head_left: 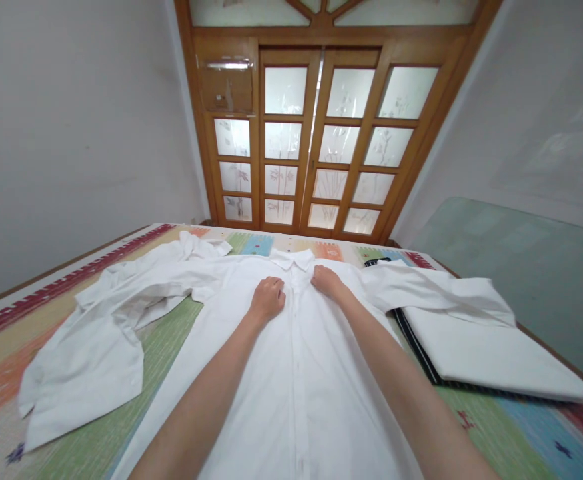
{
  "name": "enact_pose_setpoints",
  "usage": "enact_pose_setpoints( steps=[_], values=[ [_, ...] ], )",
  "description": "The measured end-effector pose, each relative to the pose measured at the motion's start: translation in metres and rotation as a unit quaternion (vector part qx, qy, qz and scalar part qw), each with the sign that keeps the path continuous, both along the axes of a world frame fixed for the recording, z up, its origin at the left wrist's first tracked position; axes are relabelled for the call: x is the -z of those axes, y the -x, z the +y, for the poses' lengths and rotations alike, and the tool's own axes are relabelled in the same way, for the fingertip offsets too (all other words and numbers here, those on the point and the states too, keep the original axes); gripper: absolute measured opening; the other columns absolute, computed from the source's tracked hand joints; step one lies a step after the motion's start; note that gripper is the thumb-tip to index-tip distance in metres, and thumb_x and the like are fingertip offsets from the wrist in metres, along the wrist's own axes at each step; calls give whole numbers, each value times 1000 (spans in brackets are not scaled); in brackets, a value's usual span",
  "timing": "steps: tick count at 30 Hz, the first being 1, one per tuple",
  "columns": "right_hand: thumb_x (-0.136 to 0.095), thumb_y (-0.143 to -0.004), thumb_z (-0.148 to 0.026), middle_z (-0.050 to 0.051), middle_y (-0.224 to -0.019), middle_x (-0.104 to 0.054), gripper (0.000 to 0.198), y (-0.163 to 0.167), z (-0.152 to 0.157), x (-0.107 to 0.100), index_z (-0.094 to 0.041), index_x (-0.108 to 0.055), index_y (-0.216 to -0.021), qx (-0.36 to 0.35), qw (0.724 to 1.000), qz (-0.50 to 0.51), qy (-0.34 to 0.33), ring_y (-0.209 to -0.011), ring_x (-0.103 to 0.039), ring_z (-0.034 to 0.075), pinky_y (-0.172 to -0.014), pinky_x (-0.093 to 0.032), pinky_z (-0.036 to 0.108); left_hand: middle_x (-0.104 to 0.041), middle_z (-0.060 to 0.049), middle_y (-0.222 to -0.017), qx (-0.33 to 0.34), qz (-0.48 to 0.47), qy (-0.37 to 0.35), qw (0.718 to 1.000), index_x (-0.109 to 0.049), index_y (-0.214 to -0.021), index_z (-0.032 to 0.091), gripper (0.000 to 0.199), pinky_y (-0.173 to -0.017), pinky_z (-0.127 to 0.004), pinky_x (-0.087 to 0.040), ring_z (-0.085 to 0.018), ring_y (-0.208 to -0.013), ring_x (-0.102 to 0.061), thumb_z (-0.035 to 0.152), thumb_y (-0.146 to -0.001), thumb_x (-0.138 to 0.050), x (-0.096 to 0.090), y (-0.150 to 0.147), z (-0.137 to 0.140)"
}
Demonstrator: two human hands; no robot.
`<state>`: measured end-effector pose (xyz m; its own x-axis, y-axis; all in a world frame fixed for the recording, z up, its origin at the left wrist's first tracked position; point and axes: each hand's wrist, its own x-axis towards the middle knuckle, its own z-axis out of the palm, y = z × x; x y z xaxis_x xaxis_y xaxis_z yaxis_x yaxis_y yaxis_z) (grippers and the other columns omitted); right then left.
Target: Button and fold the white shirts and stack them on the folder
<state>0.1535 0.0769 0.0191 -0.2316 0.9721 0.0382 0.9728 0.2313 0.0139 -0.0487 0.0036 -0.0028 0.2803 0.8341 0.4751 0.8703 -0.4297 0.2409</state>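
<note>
A white button-up shirt point(266, 373) lies front side up, spread flat with its collar point(291, 258) at the far end. Its buttoned placket runs down the middle towards me. My left hand point(270, 298) is closed, fingers curled onto the shirt front just left of the placket. Right of the placket, close to the collar, my right hand point(325, 280) pinches the fabric with its fingertips mostly hidden. One sleeve stretches right over a folded pile, while crumpled white cloth point(96, 333) lies on the left at the other sleeve.
Underneath is a colourful patterned cover point(171, 347). Folded white cloth point(491, 353) rests on black striped fabric point(414, 343) at the right. A pale green panel point(516, 260) leans by the right wall. Wooden glass-paned doors point(316, 140) stand beyond the far edge.
</note>
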Motion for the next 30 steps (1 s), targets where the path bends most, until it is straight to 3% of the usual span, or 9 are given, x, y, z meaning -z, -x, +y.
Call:
enact_pose_setpoints(
  steps=[8, 12, 15, 20, 25, 30],
  values=[
    [-42, -94, -23, 16, -118, -58, 28, -14, -30, 16, -11, -59, -113, 0, 994, 54, -92, -111, -49, 25, -93, -38, 34, -69, -10, -98, -45, 32, 41, 998, -66, -84, 19, 20, -90, -34, -45, -22, -97, -62, 16, -86, -47, -2, -3, 0],
    [-39, -97, -31, 16, -134, -53, 38, -21, -59, 26, -16, -56, -128, -55, 993, 42, -93, -121, -46, 27, -99, -37, 39, -69, -13, -96, -47, 27, 21, 998, -69, -80, 17, 20, -87, -36, -46, -26, -98, -60, 17, -84, -49, -2, -3, -1],
    [-35, -99, -36, 15, -148, -43, 49, -26, -82, 33, -13, -47, -140, -105, 990, 40, -84, -136, -35, 28, -109, -29, 41, -68, -14, -98, -49, 13, 12, 999, -71, -82, 16, 19, -87, -37, -46, -27, -101, -57, 17, -82, -51, -2, -2, -1],
    [-29, -99, -47, 14, -155, -32, 61, -35, -120, 39, -12, -35, -149, -143, 986, 60, -57, -145, -24, 27, -115, -23, 45, -68, -13, -99, -58, 9, 34, 998, -71, -85, 17, 20, -89, -35, -46, -25, -102, -57, 18, -83, -51, -5, -2, -4],
    [-29, -99, -52, 10, -157, -28, 63, -52, -167, 34, -19, -29, -152, -176, 981, 71, -51, -147, -18, 26, -117, -19, 48, -67, -12, -115, -64, 23, 63, 996, -67, -101, 19, 25, -96, -34, -44, -24, -113, -58, 19, -87, -47, -7, 7, -14],
    [-35, -97, -56, 8, -158, -24, 67, -72, -228, 22, -23, -24, -153, -193, 978, 83, -11, -147, -15, 26, -119, -15, 49, -54, -17, -139, -78, 64, 102, 990, -58, -122, 13, 38, -111, -42, -31, -27, -134, -44, 27, -90, -43, -4, 40, -32]
  ],
)
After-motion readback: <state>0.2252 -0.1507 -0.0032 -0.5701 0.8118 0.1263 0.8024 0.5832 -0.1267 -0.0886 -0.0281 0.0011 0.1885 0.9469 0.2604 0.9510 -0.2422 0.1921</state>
